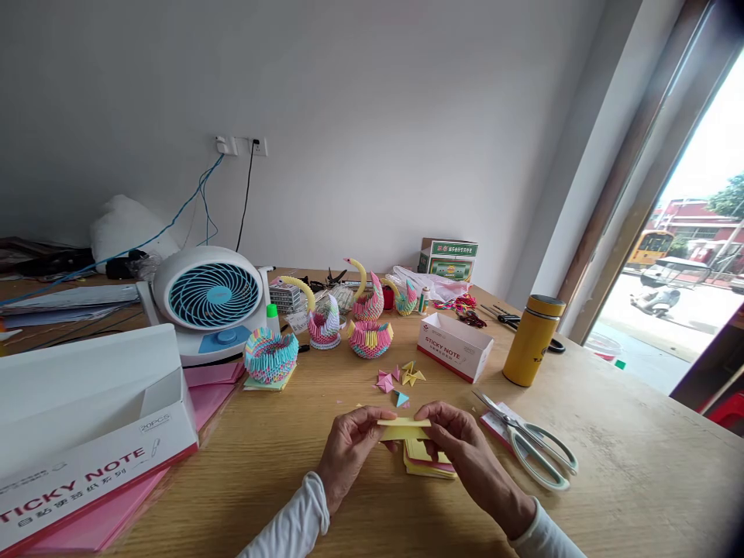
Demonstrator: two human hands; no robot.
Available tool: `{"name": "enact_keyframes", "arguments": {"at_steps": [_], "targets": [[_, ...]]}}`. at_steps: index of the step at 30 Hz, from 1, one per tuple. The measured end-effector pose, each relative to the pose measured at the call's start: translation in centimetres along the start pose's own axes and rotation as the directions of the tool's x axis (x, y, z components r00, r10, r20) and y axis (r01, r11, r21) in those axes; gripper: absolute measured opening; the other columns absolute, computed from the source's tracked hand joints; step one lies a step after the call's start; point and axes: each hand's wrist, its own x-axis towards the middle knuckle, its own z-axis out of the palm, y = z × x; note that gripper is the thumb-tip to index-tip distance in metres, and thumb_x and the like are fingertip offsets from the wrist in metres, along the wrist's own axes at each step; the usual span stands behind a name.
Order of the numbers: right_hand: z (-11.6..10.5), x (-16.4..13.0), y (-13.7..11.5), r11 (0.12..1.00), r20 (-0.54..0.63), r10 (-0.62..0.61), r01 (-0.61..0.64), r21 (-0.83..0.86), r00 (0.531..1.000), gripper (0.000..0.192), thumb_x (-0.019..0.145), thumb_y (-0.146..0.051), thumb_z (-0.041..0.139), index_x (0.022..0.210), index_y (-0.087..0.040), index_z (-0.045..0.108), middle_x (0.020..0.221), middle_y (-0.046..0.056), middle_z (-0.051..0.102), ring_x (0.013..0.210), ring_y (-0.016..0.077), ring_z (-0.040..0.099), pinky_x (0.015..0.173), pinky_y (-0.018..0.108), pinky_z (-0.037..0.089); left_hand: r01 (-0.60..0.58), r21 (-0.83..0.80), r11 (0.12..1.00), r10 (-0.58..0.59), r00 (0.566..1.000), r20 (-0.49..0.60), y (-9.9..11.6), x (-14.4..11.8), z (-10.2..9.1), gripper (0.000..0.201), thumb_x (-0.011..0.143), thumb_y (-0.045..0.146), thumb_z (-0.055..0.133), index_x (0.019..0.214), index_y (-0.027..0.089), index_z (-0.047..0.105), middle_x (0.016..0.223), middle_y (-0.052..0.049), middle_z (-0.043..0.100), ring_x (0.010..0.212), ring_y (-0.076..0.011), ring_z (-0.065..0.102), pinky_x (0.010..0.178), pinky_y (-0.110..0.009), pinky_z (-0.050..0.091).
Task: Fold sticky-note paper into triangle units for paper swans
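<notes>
Between my two hands is a yellow paper slip [405,428], folded lengthwise with its top edge bent over. My left hand [352,449] pinches its left end, and my right hand [459,442] pinches the right end. Just below it lies a stack of yellow and pink paper [430,465], partly covered by my right hand. Beyond the hands sit small folded triangles in pink [385,380], yellow [412,375] and blue [401,398]. To the right, scissors [532,442] rest partly on a pink-and-white packet [497,422].
A sticky note box [455,346] and a yellow flask [533,341] stand at the right. Folded-paper swans [368,298] and bowls [271,356] are farther back. On the left are a white fan [212,298] and a large open box [98,457] over pink sheets.
</notes>
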Motion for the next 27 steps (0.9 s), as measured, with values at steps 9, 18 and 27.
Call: {"name": "enact_keyframes", "arguments": {"at_steps": [9, 18, 27], "targets": [[0.0, 0.0, 0.5, 0.997, -0.034, 0.034, -0.031, 0.073, 0.999, 0.019, 0.078, -0.036, 0.065, 0.075, -0.017, 0.062, 0.063, -0.003, 0.053, 0.056, 0.0122, 0.05, 0.053, 0.023, 0.04, 0.048, -0.112, 0.993, -0.051, 0.999, -0.02, 0.5, -0.4, 0.2, 0.017, 0.072, 0.025, 0.058, 0.072, 0.014, 0.07, 0.068, -0.002, 0.066, 0.064, -0.0185, 0.065, 0.075, -0.031, 0.047], [0.3, 0.0, -0.3, 0.985, 0.008, -0.116, 0.116, -0.128, 0.993, 0.031, 0.073, -0.045, 0.073, 0.085, -0.017, 0.064, 0.1, 0.008, 0.061, 0.074, 0.0164, 0.058, 0.06, 0.025, 0.048, 0.096, -0.215, 0.972, -0.098, 0.995, 0.003, 0.6, -0.4, 0.2, 0.021, 0.074, 0.034, 0.067, 0.075, 0.013, 0.067, 0.069, -0.004, 0.066, 0.066, -0.0175, 0.062, 0.072, -0.03, 0.048], [1.3, 0.2, 1.3, 0.999, -0.138, 0.007, -0.012, -0.034, 0.99, 0.045, 0.066, -0.059, 0.075, 0.08, -0.018, 0.06, 0.059, 0.0, 0.064, 0.053, 0.0155, 0.06, 0.049, 0.026, 0.051, 0.113, -0.113, 0.987, -0.115, 0.993, -0.007, -0.5, -0.4, 0.7, 0.036, 0.074, 0.039, 0.074, 0.097, 0.014, 0.063, 0.083, -0.005, 0.067, 0.073, -0.0152, 0.064, 0.065, -0.025, 0.052]]}}
